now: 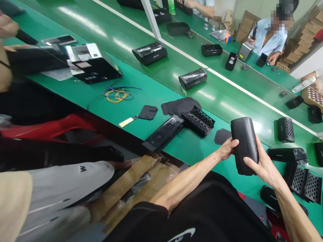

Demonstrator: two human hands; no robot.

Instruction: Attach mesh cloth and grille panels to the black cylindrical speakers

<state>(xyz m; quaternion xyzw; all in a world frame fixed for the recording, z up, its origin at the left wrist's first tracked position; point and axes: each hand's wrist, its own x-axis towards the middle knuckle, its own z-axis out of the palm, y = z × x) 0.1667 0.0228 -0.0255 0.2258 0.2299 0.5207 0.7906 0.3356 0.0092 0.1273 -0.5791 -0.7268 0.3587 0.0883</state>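
Note:
Both my hands hold a black rounded speaker housing (244,144) above the green table's near edge. My left hand (227,149) grips its left side, fingers wrapped behind it. My right hand (261,164) clasps its lower right side, thumb on the front. Just left of the housing lie a black fabric patch (221,136), a perforated black grille (199,121) and a long glossy black panel (164,133).
The green conveyor table (156,87) carries more black housings (193,78), grilles (304,181) at the right, loose wires (118,94) and a machine (92,64) at the left. A seated person (58,188) is beside me; other workers sit across. A cardboard box (136,188) stands below the edge.

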